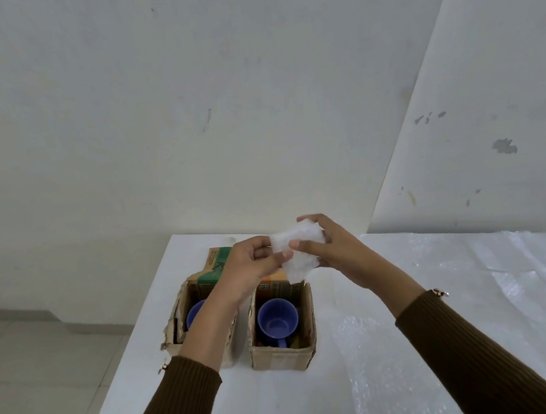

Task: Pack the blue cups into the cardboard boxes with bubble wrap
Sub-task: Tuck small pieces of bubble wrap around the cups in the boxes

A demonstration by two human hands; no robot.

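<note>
Two open cardboard boxes stand side by side on the white table [287, 406]. The right box [283, 357] holds an upright blue cup [277, 320] with its handle toward me. In the left box [179, 319] a second blue cup [193, 313] shows partly behind my left forearm. Above the boxes, both hands hold a crumpled piece of white bubble wrap [298, 250]. My left hand [254, 266] pinches its left edge. My right hand [329, 248] grips it from the right, thumb on the front.
Sheets of bubble wrap [478, 289] cover the right half of the table. The table's left edge drops to a tiled floor [45, 369]. White walls stand close behind the table and to the right.
</note>
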